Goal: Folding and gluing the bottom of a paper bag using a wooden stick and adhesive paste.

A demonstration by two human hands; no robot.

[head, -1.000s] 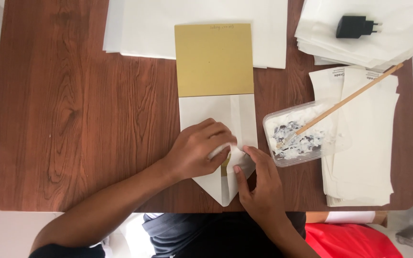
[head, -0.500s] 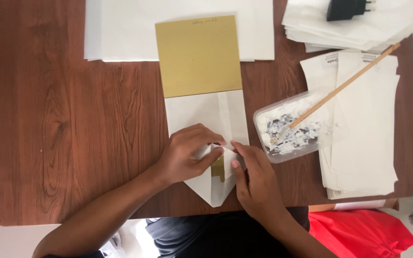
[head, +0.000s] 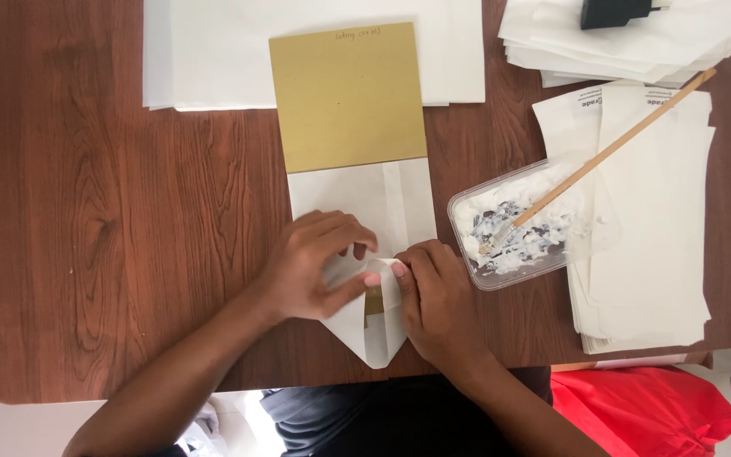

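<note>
Pressing a white paper flap [head: 382, 283] flat, the left hand [head: 315, 267] and right hand [head: 437, 300] met fingertip to fingertip over a white paper bag [head: 365, 207] lying at the near edge of the tabletop [head: 129, 211], fingers curled down on the fold, apparently to crease it. A tan card [head: 347, 95] sat inside the bag, seemingly as a form, while a clear tub [head: 518, 222] holding a wooden-handled brush [head: 602, 156] waited just right of the hands, with paper stacks [head: 653, 220] toward the right edge.
</note>
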